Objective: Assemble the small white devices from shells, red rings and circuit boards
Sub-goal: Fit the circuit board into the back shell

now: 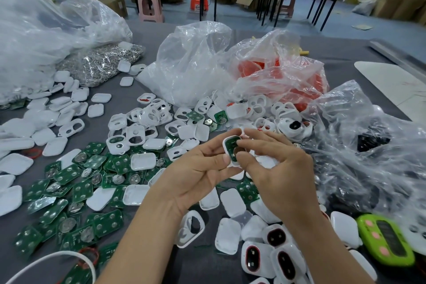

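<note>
Head view: white shell with green circuit board seated inside, held above grey table.
Left hand: fingers curled, gripping the shell's edge. Right hand: thumb and forefinger pinching the board's face.

**Hidden and cropped regions on the bench**
The right hand fingertips cover part of the circuit board in the held shell. Red rings and black parts are veiled by plastic bags. The white cable and assembled devices run off the lower edge.
</note>
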{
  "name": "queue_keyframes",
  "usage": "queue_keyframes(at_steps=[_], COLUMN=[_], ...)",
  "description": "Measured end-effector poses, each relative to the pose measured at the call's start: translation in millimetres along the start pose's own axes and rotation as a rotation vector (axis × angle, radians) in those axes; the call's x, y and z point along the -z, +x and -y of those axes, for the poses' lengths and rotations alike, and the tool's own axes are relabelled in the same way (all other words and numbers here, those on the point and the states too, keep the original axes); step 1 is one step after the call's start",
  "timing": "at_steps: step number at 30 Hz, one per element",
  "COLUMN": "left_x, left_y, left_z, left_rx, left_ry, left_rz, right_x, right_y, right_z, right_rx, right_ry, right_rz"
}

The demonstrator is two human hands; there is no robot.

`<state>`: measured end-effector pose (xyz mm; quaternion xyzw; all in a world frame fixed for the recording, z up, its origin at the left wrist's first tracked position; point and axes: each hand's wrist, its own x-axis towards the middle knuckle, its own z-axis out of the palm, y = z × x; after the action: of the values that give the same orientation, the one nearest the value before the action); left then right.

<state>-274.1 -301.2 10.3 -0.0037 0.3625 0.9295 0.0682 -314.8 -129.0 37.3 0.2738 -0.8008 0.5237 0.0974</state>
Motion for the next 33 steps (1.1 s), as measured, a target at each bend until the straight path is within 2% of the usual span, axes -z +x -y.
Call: queue_keyframes(at_steps=[2, 4, 6, 8, 15, 18, 21, 23, 25, 26, 29, 33], left_x=[1, 3, 6, 10, 17, 18, 18, 18, 17, 16, 11, 2], left_y=[0, -1, -3, -5, -9, -9, -8, -6, -4, -3, 0, 1], left_z=[-2, -6, -12, -17, -25, -26, -26, -25, -24, -23, -18, -8], left_rx=[-0.005, -0.017, -0.034, -0.046, -0.069, -0.071, -0.070, -0.061, -0.055, -0.053, -0.048, -0.046], left_ry=[-0.022, -0.045, -0.073, -0.112, -0.193, -0.218, -0.212, -0.201, -0.184, -0.171, -0.100, -0.002], left_rz=[-0.005, -0.012, -0.034, -0.057, -0.077, -0.066, -0.057, -0.066, -0.074, -0.074, -0.072, -0.088], right_x=[2, 4, 3, -5, -44, -47, -33, -20, -11, -8, -5, -6], right_y=[8, 23, 45, 69, 128, 127, 121, 110, 88, 75, 35, 13], right_z=[3, 4, 1, -5, -32, -36, -35, -26, -12, -7, 4, 1], right_rx=[-0.105, -0.159, -0.146, -0.122, -0.116, -0.062, -0.006, -0.142, -0.289, -0.323, -0.359, -0.336], right_ry=[0.194, 0.259, 0.125, -0.071, -0.676, -0.743, -0.540, -0.145, 0.236, 0.336, 0.478, 0.427], right_rz=[-0.017, -0.061, -0.070, -0.010, 0.359, 0.304, 0.060, -0.070, -0.041, 0.005, 0.084, 0.062])
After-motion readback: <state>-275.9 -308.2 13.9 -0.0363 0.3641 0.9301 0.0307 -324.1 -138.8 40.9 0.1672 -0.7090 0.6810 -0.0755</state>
